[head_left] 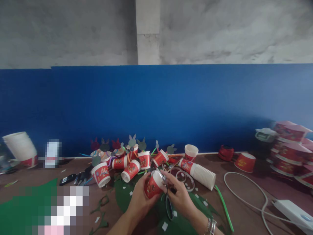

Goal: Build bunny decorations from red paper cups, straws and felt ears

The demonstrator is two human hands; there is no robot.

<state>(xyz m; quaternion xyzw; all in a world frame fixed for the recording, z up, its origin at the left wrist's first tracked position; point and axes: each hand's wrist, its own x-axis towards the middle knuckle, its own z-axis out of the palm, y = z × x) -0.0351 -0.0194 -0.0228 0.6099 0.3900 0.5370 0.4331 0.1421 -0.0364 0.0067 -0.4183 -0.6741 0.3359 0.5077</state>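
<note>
A red printed paper cup (152, 186) is gripped by my left hand (137, 199), its fingers wrapped around the side and the mouth tilted up to the right. My right hand (180, 195) is closed on dark-handled scissors (169, 207); their metal blades meet the cup's rim, though the exact contact is partly hidden by my fingers. Just behind lie several red cups (131, 170) with coloured strips and paper animal heads (132, 141) attached. A nested stack of white-rimmed cups (201, 175) lies on its side to the right of my hands.
Green paper (127, 199) and small white scraps (165, 226) cover the brown table. A green strip (224, 209), a white cable (254, 209) and a white power strip (293, 212) lie right. Stacked red paper pieces (290, 156) stand far right; keys (80, 178) lie left.
</note>
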